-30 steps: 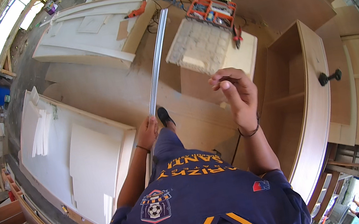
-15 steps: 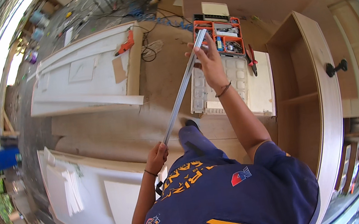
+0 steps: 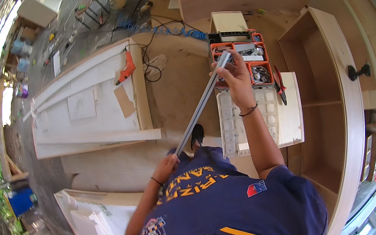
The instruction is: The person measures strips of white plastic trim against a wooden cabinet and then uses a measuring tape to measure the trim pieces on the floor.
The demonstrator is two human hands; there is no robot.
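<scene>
A long silver metal drawer slide (image 3: 202, 104) slants across in front of me, its far end up and to the right. My left hand (image 3: 166, 165) is closed round its near end, close to my body. Near the far end, my right hand (image 3: 235, 78) grips the slide between thumb and fingers. Just beyond that hand lies an orange and black organizer box (image 3: 238, 42) with hardware in its compartments. Its clear divided lid (image 3: 231, 125) spreads out under my right forearm. Red-handled pliers (image 3: 280, 86) rest to the right of the lid.
A tall open wooden cabinet (image 3: 332, 71) stands on the right, with a black drill (image 3: 358, 71) against its outer side. On the left, a white panel (image 3: 86, 132) carries loose strips and an orange power drill (image 3: 126, 69). Cables and a blue hose (image 3: 180, 31) run across the floor.
My body and view have shifted, so the lower-left white panel shows less. The slide has come a little lower at its far end, still held in both hands.
</scene>
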